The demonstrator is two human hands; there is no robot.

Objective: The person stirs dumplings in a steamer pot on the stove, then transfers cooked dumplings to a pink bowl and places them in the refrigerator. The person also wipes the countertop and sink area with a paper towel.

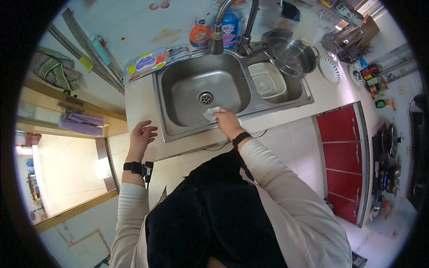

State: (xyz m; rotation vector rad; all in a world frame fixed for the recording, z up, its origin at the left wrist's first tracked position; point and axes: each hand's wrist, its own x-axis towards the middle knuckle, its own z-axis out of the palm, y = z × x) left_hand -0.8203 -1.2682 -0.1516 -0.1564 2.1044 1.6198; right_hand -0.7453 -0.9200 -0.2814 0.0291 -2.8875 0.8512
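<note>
My right hand (229, 123) grips a white tissue or thin cloth (211, 114) over the front rim of the steel sink's large basin (181, 93). Part of the cloth shows on the other side of the fingers. My left hand (143, 136) hovers by the sink's front left corner, fingers apart and holding nothing. Below the cloth's far edge lies the round drain strainer (205, 98). A white plastic basket (266, 80) sits in the smaller basin on the right. The metal faucet (217, 40) reaches over the back rim.
An orange bottle (200, 35) and a blue bottle (230, 30) stand behind the sink. A wipes packet (147, 63) lies at the back left. Steel colanders (291, 55) rest at the right, near a white slotted plate (329, 69). A purple towel (81, 124) hangs at left.
</note>
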